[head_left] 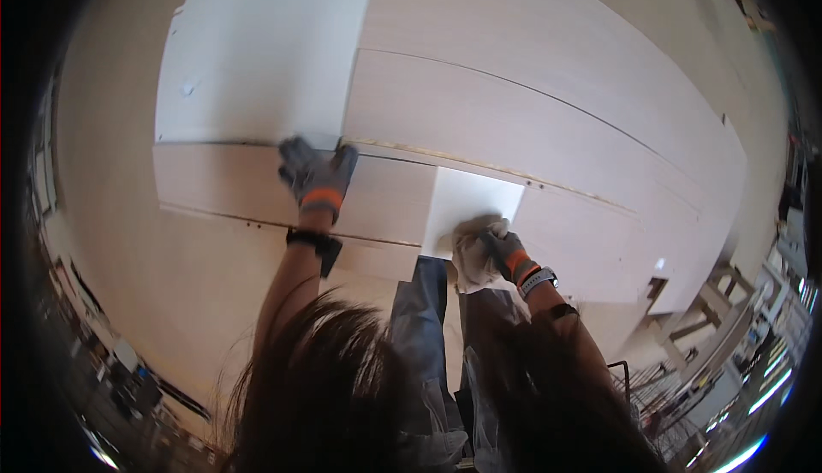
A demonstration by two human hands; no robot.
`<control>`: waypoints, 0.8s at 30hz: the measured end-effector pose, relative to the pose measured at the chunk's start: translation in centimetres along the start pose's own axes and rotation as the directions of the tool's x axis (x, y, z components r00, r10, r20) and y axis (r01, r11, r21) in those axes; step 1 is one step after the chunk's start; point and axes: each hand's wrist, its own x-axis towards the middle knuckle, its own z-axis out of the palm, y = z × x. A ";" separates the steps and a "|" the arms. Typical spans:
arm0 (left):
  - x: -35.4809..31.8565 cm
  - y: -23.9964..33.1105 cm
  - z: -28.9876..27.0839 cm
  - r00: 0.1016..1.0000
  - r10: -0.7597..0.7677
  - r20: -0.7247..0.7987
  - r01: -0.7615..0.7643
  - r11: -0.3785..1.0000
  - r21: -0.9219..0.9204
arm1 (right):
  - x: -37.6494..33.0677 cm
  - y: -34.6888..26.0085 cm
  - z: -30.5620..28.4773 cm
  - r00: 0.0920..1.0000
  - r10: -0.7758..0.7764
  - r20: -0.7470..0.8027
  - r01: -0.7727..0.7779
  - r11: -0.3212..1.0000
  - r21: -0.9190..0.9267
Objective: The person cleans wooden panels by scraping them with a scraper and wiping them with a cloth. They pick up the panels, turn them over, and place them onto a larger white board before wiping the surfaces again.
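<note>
My left hand point(315, 175), in a grey glove with an orange cuff, lies with fingers spread at the lower edge of a large white panel point(265, 53). It rests over a pale wood-toned board point(214, 175) there. My right hand point(505, 250), gloved alike, grips a crumpled beige cloth point(477, 246). The cloth lies against the lower part of a small white panel point(473, 195), near the front edge. Part of that panel is hidden under the cloth.
Large pale pinkish boards point(531, 62) spread to the right, with thin seams and a few dark holes along their edges. A wooden frame point(706, 310) stands at the lower right. Blurred clutter point(128, 379) fills the lower left rim. Dark hair hangs across the bottom.
</note>
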 end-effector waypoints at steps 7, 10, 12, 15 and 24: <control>-9.9 -2.6 4.0 0.962 0.270 -0.036 -0.253 0.936 0.246 | -4.8 5.2 -0.8 0.987 0.095 0.128 -0.081 0.991 -0.109; -10.0 -0.6 2.3 0.979 0.191 0.067 -0.200 0.962 0.185 | -9.2 6.8 -0.8 0.993 -0.094 0.071 0.104 0.983 -0.154; -9.2 0.1 2.5 0.968 0.125 0.219 -0.181 0.949 0.257 | -11.0 8.6 -0.6 0.950 -0.311 -0.017 0.299 0.927 -0.227; -8.6 2.8 -0.6 0.848 0.094 0.521 -0.244 0.943 0.228 | -13.3 11.4 -1.5 0.978 0.029 -0.204 -0.001 0.991 0.137; -14.9 -3.8 -2.3 0.527 0.488 0.696 -0.683 0.731 0.005 | -22.0 22.9 -12.4 0.823 -0.257 -0.507 0.201 0.966 -0.164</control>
